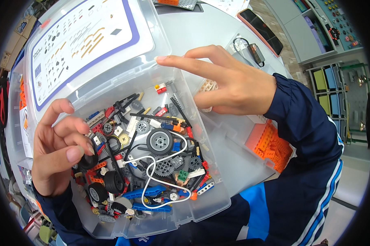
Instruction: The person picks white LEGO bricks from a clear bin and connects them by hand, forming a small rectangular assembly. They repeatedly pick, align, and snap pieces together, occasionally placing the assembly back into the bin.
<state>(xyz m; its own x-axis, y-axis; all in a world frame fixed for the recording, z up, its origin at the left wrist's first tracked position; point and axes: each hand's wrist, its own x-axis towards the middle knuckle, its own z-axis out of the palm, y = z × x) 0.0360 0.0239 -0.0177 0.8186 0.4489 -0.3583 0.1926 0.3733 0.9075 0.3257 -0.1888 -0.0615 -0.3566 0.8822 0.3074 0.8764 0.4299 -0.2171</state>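
A clear plastic bin (219, 199) full of mixed building-brick parts lies before me. Inside are a grey-hubbed wheel (159, 141), a looped white cord (167, 184), blue beams (148, 192), gears and black axles. Over the bin's left side hovers my left hand (54, 153), its fingers loosely curled and apart, with nothing visible in them. A black tyre (88, 162) is just below its thumb, partly hidden. My right hand (234, 82) is spread at the far right corner, its index fingertip at the edge of the clear lid (156, 24). I cannot tell whether its lower fingers touch the bin wall.
Behind the bin, a purple-bordered parts sheet (86, 45) lies in the lid. To the right, a clear tray (230, 160) holds orange bricks (271, 149). A phone (262, 30) and a small black device with a cable (256, 54) rest on the white table (189, 30).
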